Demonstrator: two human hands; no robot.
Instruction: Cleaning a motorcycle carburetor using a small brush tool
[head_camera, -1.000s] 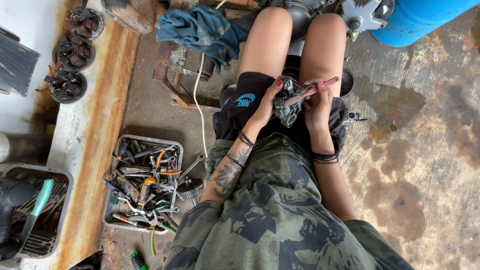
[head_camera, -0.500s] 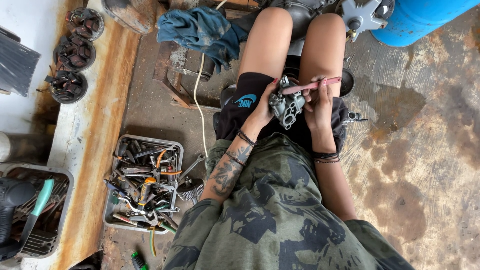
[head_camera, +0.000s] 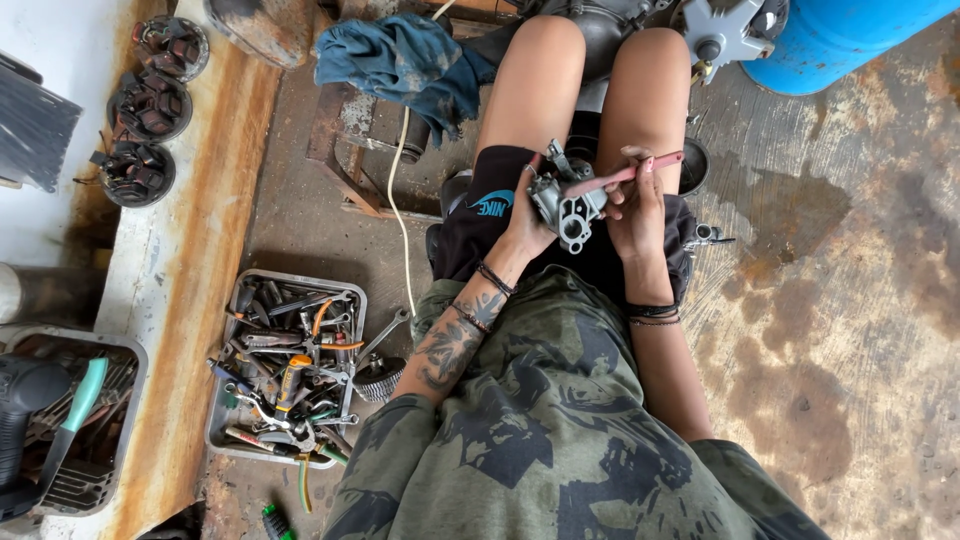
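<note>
Since a moment ago, we have turned the small metal engine part so its round hole now faces up at us. Our left hand is closed around the part and holds it over our lap, between our knees. Our right hand is closed on a red-handled tool, and the tool's tip touches the top of the part. Down on the floor by our left side sits a grey tray full of hand tools. A blue rag lies on the floor past the tray.
</note>
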